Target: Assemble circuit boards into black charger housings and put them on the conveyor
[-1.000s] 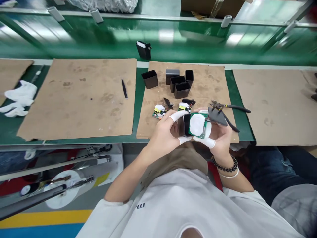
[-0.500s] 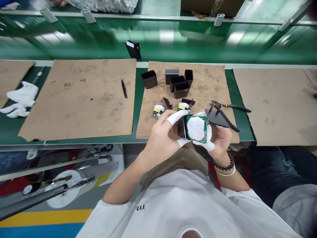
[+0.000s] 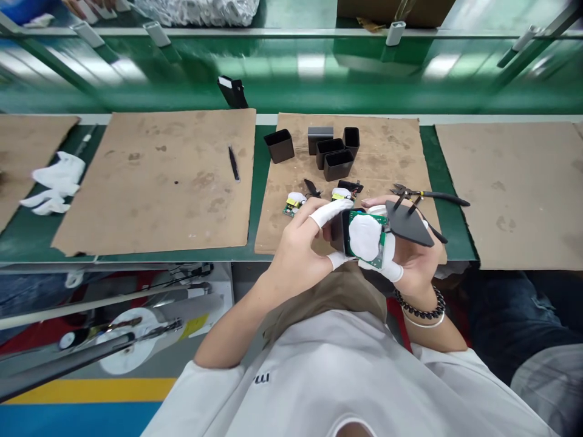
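Note:
My left hand (image 3: 298,252), with white finger cots on its fingers, is closed around a black plastic housing (image 3: 337,233). My right hand (image 3: 418,261) grips a green circuit board (image 3: 377,261) at the housing's open end. A white pad covers most of the board's face. Joined to the board is a dark plug end cap (image 3: 409,223) with two prongs, tilted over my right fingers. How deep the board sits in the housing is hard to make out. Two more small circuit boards, a left one (image 3: 294,204) and a right one (image 3: 342,194), lie just beyond my hands.
Several empty black housings (image 3: 339,165) stand on the cardboard mat (image 3: 300,182). Cutting pliers (image 3: 439,195) lie to the right. Tweezers (image 3: 234,164) rest on the left mat, with white gloves (image 3: 59,179) farther left. A co-worker's leg (image 3: 505,328) is at the right.
The board and end cap have moved slightly right, and the cap is tilted more. My left hand keeps its hold on the housing. The whole view has shifted a little.

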{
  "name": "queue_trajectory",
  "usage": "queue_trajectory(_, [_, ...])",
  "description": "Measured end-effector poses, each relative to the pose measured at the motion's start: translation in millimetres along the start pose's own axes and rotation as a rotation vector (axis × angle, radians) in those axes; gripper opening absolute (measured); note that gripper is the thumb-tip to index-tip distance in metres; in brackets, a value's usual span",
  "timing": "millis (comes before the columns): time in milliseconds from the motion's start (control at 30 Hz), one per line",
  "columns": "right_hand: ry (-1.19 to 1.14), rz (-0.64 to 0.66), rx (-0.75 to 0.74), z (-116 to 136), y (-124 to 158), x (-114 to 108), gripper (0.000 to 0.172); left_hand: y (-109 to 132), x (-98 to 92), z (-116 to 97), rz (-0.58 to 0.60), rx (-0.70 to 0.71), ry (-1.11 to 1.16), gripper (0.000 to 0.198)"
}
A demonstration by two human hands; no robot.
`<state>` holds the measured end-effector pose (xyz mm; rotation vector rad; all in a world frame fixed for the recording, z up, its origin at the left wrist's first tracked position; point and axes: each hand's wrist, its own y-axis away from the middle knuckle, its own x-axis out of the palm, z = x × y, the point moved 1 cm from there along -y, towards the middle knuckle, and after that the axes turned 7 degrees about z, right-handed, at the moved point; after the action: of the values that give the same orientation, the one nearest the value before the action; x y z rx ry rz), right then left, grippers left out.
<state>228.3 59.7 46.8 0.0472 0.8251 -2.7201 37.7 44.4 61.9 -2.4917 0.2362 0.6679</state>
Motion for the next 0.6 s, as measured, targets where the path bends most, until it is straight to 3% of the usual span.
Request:
queue_trajectory(133, [-0.048, 0.004, 0.042, -0.4, -0.9, 1.0, 0.057, -1.3, -0.6, -1.1, 0.009, -0.016, 0.011, 0.055])
queue_trajectory(433, [0.084, -0.005, 0.107, -5.3, -0.9, -0.3, 0.044, -2.6, -2.7, 3.2, 0.018, -0.076, 0.031, 0.058])
queue_trajectory(600, [0.05, 0.006, 0.07, -8.2, -1.4, -2.0, 0.048, -3.6, -0.7, 5.3, 0.012, -0.065, 0.065, 0.06])
